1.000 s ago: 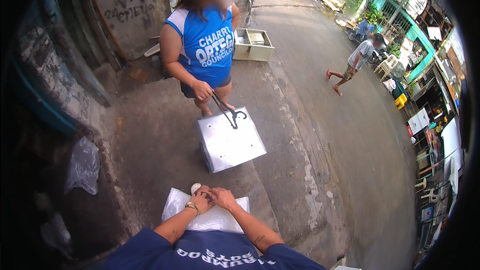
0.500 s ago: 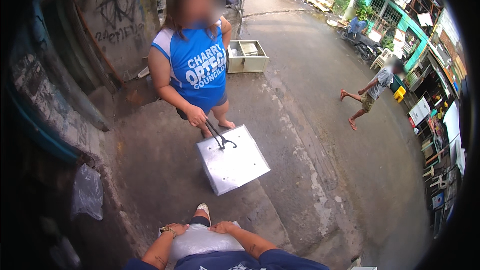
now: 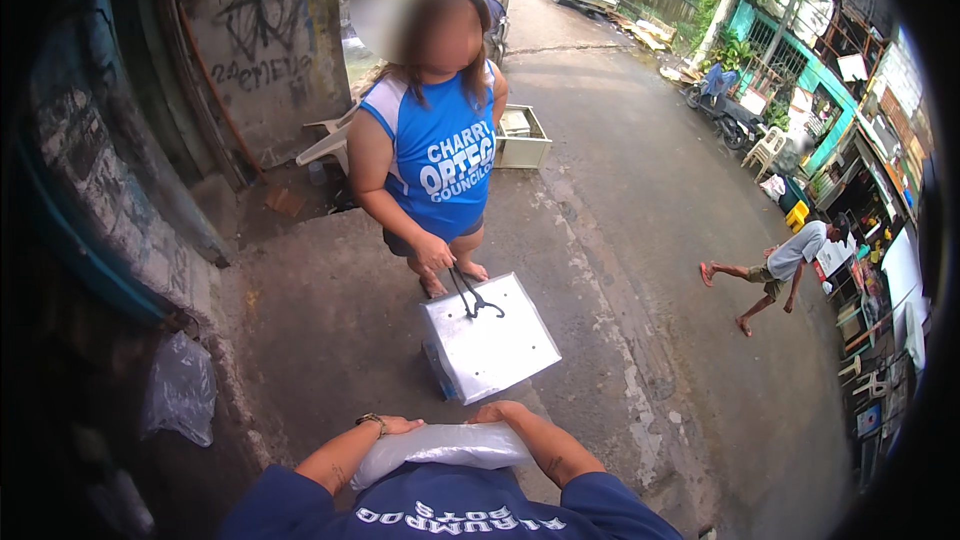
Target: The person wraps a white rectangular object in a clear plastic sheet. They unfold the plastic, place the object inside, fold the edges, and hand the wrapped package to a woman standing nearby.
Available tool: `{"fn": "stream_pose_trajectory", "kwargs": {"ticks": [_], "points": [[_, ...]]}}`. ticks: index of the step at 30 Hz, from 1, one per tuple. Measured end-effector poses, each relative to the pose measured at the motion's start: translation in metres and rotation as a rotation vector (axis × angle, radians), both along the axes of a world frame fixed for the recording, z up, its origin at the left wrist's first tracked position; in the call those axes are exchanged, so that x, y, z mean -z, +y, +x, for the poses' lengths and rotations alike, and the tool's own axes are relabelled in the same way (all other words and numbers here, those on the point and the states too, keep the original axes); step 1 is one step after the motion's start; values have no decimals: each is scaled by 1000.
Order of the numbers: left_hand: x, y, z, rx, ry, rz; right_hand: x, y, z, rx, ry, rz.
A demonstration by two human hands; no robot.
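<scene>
On the near side of the silver-topped box (image 3: 490, 350) lies a whitish plastic package (image 3: 445, 448) across the person's lap. The left hand (image 3: 400, 425) lies on its far edge, fingers fairly straight; the right hand (image 3: 493, 412) is bent over the same edge, and whether either grips it I cannot tell. Beyond the box, a standing person's hand (image 3: 434, 252) holds a black hanger (image 3: 467, 309) above its top.
</scene>
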State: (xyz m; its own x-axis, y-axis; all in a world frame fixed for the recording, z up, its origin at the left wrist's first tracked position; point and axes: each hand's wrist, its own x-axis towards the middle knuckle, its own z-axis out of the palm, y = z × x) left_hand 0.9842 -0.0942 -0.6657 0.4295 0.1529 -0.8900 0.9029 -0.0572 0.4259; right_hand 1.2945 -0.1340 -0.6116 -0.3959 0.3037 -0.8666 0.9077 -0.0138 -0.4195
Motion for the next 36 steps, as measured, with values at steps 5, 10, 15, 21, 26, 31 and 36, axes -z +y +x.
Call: {"fn": "stream_pose_trajectory", "kwargs": {"ticks": [5,10,15,21,26,31,36], "points": [[22,-9,27,182,3,-1,25,-68,16,266,68,27],[22,-29,18,51,-56,-12,99,-145,-6,670,25,95],[4,-31,25,4,24,13,112,-161,-12,615,63,214],[-4,-30,33,15,16,28,88,-164,-12,766,69,147],[0,-34,33,36,12,22,95,-166,-12,745,-3,172],[15,-39,35,-29,78,48,89,-168,-10,893,-75,131],[25,-43,33,-89,107,114,80,-174,-6,1041,-178,159]]}}
